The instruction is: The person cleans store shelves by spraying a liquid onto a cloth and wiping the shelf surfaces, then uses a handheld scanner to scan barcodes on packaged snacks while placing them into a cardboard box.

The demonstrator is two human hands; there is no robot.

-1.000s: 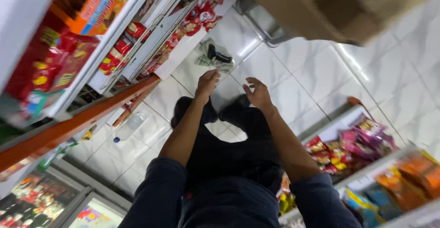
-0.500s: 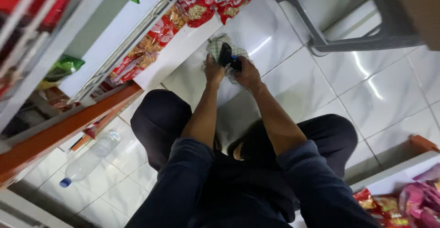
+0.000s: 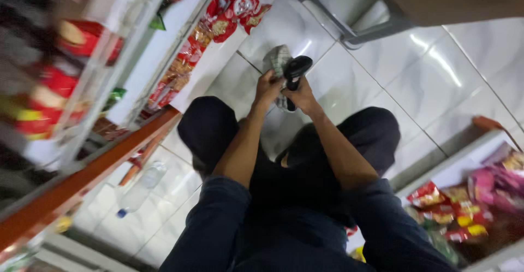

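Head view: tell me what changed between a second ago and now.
Both hands reached forward to the clear bag on the floor. The right hand now grips a black handheld scanner; the left hand holds the clear bag. The person stays crouched between the snack shelves; the plastic bottle still lies on the tiles.

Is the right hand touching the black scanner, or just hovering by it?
Touching. The head view shows the right hand wrapped round the handle of the black scanner, with no gap between them; the left hand grips the clear bag beside it.
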